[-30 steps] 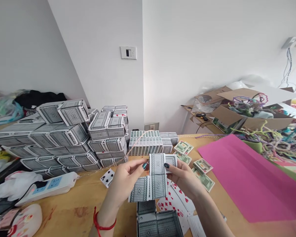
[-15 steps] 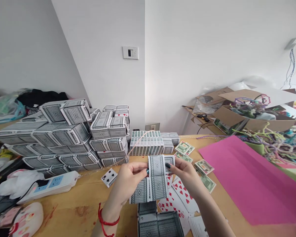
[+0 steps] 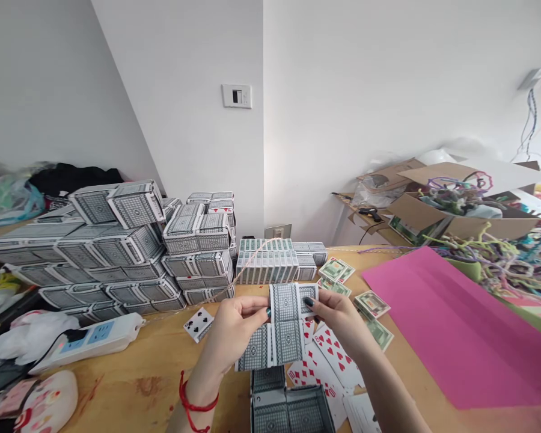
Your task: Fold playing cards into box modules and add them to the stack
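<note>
Between my hands is a folded piece made of playing cards (image 3: 287, 325), backs up with a grey-green checked pattern. My left hand (image 3: 234, 328) pinches its left edge with thumb and fingers. On the other side my right hand (image 3: 342, 313) grips the card flap at the upper right, thumb on top. Just below the piece stands a box built of playing cards (image 3: 293, 412), cut off by the bottom edge. Loose red-suited cards (image 3: 336, 355) lie face up under my right forearm. A spade card (image 3: 199, 325) rests left of my left hand.
Stacked card-built boxes (image 3: 117, 246) rise at the back left. Packed card decks (image 3: 268, 261) stand behind my hands. Green-printed cards (image 3: 373, 305) and a pink sheet (image 3: 460, 337) lie to the right, beside yarn and a cardboard box (image 3: 491, 227). A power strip (image 3: 94, 340) lies left.
The whole view has shifted very slightly. Both hands keep the same hold on the folded playing cards, with no other visible movement.
</note>
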`<act>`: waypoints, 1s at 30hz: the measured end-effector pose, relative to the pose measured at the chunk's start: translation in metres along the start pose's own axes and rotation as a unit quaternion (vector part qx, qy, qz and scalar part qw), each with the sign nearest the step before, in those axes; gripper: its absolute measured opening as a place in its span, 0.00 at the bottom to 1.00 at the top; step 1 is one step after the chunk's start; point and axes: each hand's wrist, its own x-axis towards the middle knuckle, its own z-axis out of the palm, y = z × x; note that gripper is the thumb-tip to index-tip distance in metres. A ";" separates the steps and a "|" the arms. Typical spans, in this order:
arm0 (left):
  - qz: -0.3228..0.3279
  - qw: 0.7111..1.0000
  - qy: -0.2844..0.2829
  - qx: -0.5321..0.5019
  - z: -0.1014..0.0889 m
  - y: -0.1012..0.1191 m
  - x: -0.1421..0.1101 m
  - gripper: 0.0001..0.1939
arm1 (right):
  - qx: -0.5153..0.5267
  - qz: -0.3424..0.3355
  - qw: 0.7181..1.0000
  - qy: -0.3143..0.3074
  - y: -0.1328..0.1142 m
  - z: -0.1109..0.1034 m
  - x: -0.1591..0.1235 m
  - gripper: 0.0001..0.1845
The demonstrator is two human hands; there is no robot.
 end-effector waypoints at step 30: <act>0.008 1.000 -0.020 0.001 0.004 -0.006 0.003 0.15 | -0.030 0.040 0.998 0.040 0.007 0.006 0.003 0.21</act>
